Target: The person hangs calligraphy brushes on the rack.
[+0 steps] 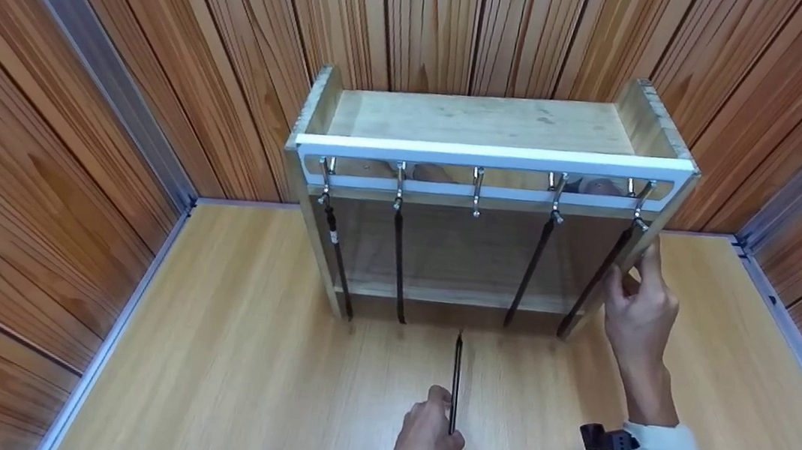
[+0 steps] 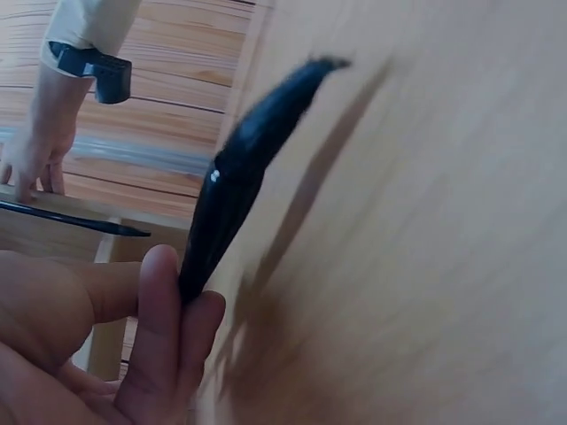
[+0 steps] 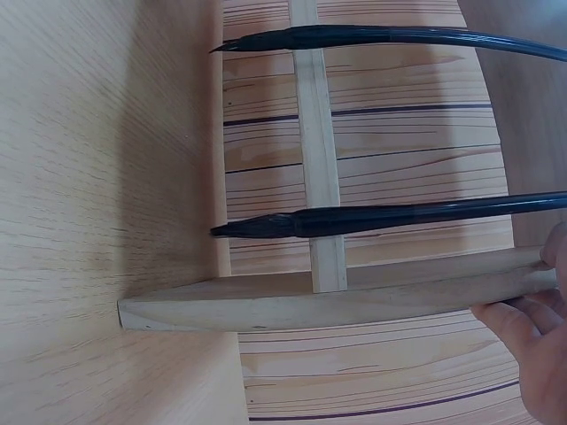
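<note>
My left hand pinches a dark calligraphy brush over the tabletop, in front of a wooden brush rack. In the left wrist view the black bristle head sticks out past the fingertips, its point slightly bent. My right hand grips the rack's right side board between thumb and fingers. Four hooks carry hanging brushes, two on the left and two on the right; the middle hook has no brush. Bristles point downward on the hanging brushes.
A white rail runs along the rack's upper front and bears the metal hooks. Wood-plank walls stand at the back and on both sides of the light wooden table. A dark device sits on the right wrist.
</note>
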Demonstrator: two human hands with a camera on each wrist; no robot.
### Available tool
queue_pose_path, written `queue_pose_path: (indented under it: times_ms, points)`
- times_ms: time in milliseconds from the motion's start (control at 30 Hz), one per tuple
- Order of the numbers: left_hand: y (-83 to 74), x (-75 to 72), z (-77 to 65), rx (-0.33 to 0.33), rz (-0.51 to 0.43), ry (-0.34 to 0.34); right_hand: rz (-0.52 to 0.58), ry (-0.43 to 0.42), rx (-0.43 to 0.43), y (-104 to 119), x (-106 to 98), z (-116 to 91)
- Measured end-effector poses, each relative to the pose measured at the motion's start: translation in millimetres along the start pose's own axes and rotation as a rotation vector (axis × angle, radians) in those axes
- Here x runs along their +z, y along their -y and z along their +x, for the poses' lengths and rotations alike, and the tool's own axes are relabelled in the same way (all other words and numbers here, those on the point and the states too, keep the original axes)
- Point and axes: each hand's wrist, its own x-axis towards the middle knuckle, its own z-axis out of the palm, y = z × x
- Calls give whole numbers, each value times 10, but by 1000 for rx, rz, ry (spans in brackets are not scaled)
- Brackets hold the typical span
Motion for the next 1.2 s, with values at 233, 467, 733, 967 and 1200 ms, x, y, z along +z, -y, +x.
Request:
queue_pose_path:
  times_ms: [233, 467, 733, 967, 1200]
  points:
    - [-69, -137, -15, 151, 40, -89, 11, -9, 5, -6, -2, 1]
    - [-204, -274, -11, 293, 57, -173, 33, 3, 0, -11, -2, 19]
    - [-337, -379, -32, 430, 16, -217, 18, 2, -3, -5, 0, 3]
    - [-424, -454, -62, 488, -15, -203, 9, 20, 41, -2, -5, -1]
    - [-512, -520, -89, 594, -21, -242, 0, 19, 45, -10, -5, -2]
